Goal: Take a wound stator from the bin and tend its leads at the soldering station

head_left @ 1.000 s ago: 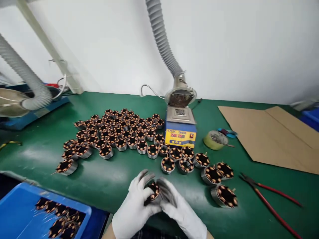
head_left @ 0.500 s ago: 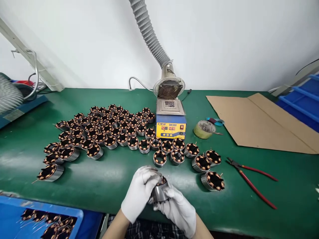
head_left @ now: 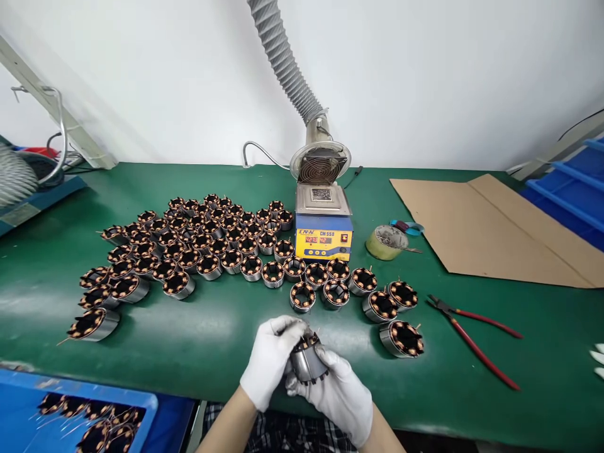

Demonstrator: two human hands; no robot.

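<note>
Right hand (head_left: 337,396) wraps round the metal ring (head_left: 309,366), left hand (head_left: 272,355) opposite pinching its upper rim; probably stiff, weighty, copper coils (head_left: 310,343) delicate, best held by outer wall.

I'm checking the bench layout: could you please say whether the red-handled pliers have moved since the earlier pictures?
No. The pliers keep the same place relative to the cardboard, by its near left corner.
</note>
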